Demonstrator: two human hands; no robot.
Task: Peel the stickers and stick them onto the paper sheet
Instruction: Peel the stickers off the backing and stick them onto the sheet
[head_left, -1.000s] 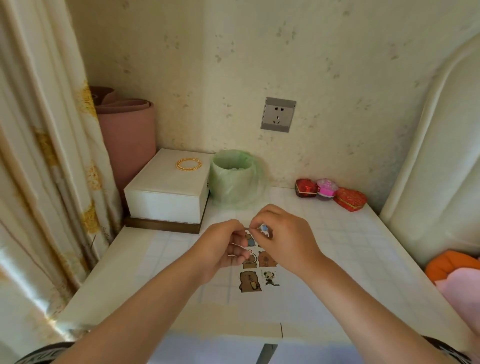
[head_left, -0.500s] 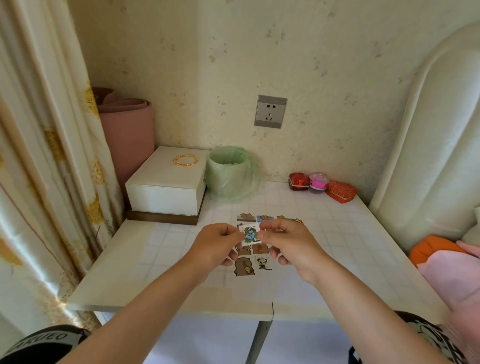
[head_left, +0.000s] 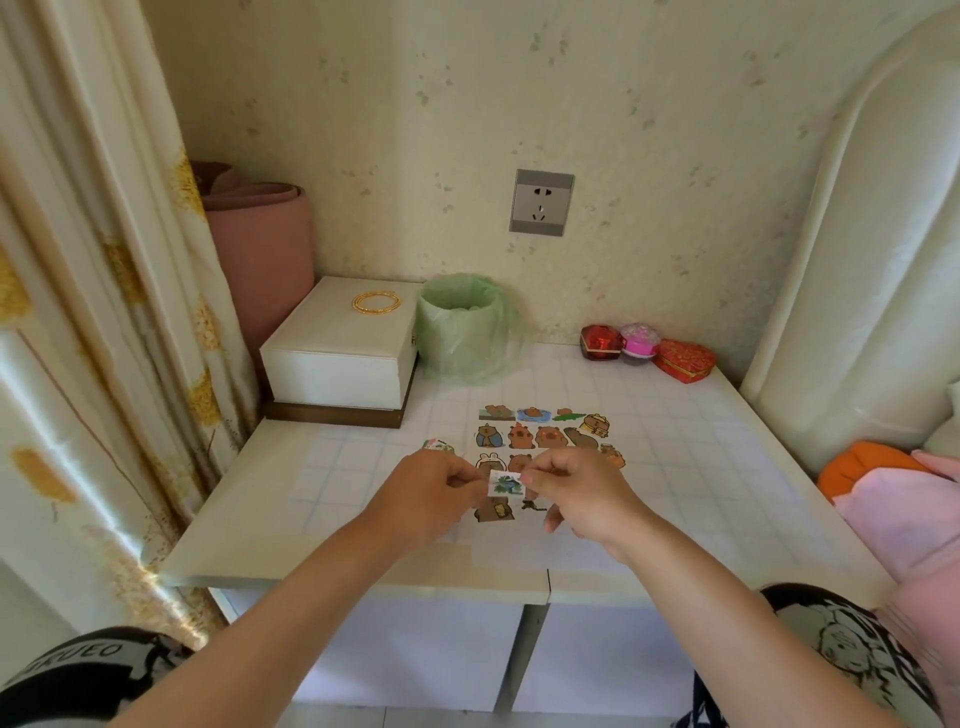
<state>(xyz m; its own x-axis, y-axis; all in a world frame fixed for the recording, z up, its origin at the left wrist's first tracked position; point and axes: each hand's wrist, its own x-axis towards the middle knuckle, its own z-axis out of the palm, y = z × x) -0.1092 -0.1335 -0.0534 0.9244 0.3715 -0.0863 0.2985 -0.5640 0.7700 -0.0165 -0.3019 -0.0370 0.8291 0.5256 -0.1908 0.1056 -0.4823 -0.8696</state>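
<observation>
Your left hand (head_left: 431, 493) and right hand (head_left: 576, 488) meet above the middle of the table (head_left: 234, 519), a little in from its front edge. Each pinches one side of a sticker (head_left: 506, 484) between thumb and forefinger, left hand on its left edge, right hand on its right. Your other fingers are curled. The sticker is a small white square with a green and blue picture, and it faces you, held flat between the two grips.

Under your hands lies the sheet (head_left: 675, 467), ruled in a pale grid and spread over the middle and right of the table. Cartoon animals (head_left: 545, 436) are already stuck on it in rows at the centre; your hands hide part of the nearer rows. A few loose stickers (head_left: 438, 445) lie just beyond your left hand's knuckles.

At the back left corner stands a white box (head_left: 337, 358) with gold bangles (head_left: 376, 302) on its lid. Just right of it, against the back edge, is a bin (head_left: 460, 327) lined with a green bag. Toward the back right corner sit three small boxes in a line, touching: red (head_left: 601, 342), pink (head_left: 639, 340) and a red heart (head_left: 684, 359). A socket (head_left: 541, 202) is on the wall above the back edge, and a curtain (head_left: 78, 312) hangs beside the left edge.
</observation>
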